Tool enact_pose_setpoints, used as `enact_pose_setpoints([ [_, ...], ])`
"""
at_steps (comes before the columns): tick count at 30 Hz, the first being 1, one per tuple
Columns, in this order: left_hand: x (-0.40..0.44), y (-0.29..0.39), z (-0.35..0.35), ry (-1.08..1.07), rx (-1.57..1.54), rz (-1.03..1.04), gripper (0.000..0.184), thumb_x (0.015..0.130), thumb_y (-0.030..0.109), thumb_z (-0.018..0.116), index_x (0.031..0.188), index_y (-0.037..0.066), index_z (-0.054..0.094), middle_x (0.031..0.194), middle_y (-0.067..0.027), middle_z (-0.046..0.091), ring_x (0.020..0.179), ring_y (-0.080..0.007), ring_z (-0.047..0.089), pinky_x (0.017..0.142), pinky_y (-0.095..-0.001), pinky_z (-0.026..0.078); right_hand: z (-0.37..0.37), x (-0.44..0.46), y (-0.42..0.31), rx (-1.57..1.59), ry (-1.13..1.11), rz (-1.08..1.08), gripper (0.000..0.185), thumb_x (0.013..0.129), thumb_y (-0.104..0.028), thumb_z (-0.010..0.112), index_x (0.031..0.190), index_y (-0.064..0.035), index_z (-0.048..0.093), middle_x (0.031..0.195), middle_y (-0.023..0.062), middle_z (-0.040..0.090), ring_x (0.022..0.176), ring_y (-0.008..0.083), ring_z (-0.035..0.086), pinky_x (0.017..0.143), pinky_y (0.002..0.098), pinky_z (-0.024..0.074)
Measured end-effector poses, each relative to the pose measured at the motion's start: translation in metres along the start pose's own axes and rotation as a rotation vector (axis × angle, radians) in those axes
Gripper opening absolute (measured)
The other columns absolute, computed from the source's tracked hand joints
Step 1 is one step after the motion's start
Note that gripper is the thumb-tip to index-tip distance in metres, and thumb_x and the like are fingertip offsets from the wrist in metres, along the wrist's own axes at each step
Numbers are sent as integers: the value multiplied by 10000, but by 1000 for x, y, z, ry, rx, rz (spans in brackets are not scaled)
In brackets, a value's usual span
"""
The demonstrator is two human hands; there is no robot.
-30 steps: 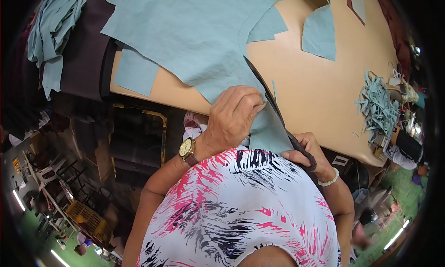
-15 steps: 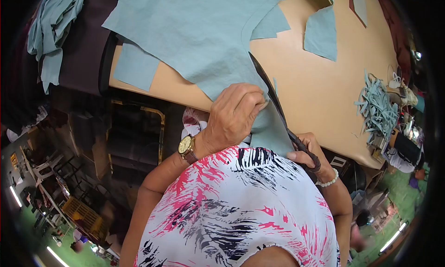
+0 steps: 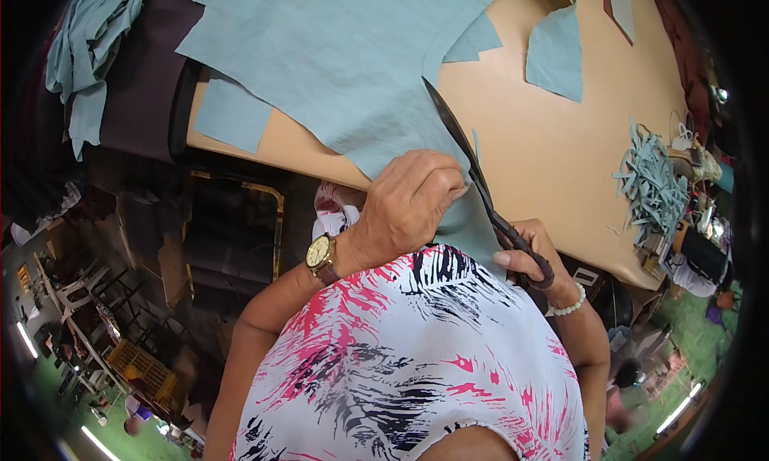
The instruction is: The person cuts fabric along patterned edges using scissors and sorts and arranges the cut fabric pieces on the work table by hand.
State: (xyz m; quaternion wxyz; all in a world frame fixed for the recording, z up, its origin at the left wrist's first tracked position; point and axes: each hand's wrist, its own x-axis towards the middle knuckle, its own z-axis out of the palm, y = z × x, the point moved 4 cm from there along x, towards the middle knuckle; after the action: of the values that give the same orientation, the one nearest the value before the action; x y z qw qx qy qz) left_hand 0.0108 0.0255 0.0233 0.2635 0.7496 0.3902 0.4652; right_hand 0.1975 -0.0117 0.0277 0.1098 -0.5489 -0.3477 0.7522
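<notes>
Light blue-green fabric [image 3: 320, 68] lies over the table and hangs off its near edge towards my body. My left hand [image 3: 412, 201], with a watch on the wrist, pinches the fabric just left of the blades. Dark scissors [image 3: 456, 132] are in my right hand [image 3: 529, 249], whose fingers wrap round the handles. The blades point up and left along the fabric's right edge, their tip at the cloth, and look nearly closed. A thin fabric strip [image 3: 477, 144] lies right beside them.
On the tan table [image 3: 561, 173] are a loose fabric piece [image 3: 554, 56] and, at the right, a heap of thin scraps [image 3: 653, 177]. Bunched fabric [image 3: 92, 44] lies at the upper left. A yellow crate [image 3: 144, 373] stands on the floor lower left.
The scissors' tip has moved slightly up and left along the fabric, and the blades look differently angled. My left hand still pinches the cloth, slightly lower. The fabric edge has shifted a little.
</notes>
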Motion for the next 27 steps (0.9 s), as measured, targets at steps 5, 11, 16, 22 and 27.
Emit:
enact_pose_setpoints([
  [5,-1,-1,2,-6,0,-3,150,732,-9,634,829,0,520,839,-127,582,741,-276,575,625,-335,467,0,0,6,3,0,-3,280,728,-178,673,563,-60,481,498,-41,431,418,32,408,393,184,297],
  [11,-2,-1,3,-21,-1,-5,154,729,-11,636,828,0,518,840,-127,582,741,-277,574,622,-336,466,0,0,10,-24,-2,-35,284,742,-160,671,551,-73,479,487,-55,419,420,13,364,389,191,241],
  [16,-3,-1,4,-27,-13,-10,163,724,-19,637,831,1,516,841,-126,582,744,-277,574,622,-337,465,3,0,16,-4,14,-40,282,743,-151,675,551,-71,484,500,-66,424,448,9,353,410,193,230],
  [22,-3,-1,5,-33,-15,-10,166,722,-16,639,832,2,516,840,-125,582,744,-277,574,623,-336,466,7,0,18,25,27,-23,272,748,-135,674,555,-66,494,511,-70,427,468,6,351,424,193,235],
  [27,-4,-1,5,-38,-17,-10,161,728,-8,639,831,3,516,838,-125,582,742,-275,574,621,-336,467,10,-1,21,76,40,-25,268,753,-135,671,558,-63,502,515,-69,433,470,1,354,424,193,238],
])
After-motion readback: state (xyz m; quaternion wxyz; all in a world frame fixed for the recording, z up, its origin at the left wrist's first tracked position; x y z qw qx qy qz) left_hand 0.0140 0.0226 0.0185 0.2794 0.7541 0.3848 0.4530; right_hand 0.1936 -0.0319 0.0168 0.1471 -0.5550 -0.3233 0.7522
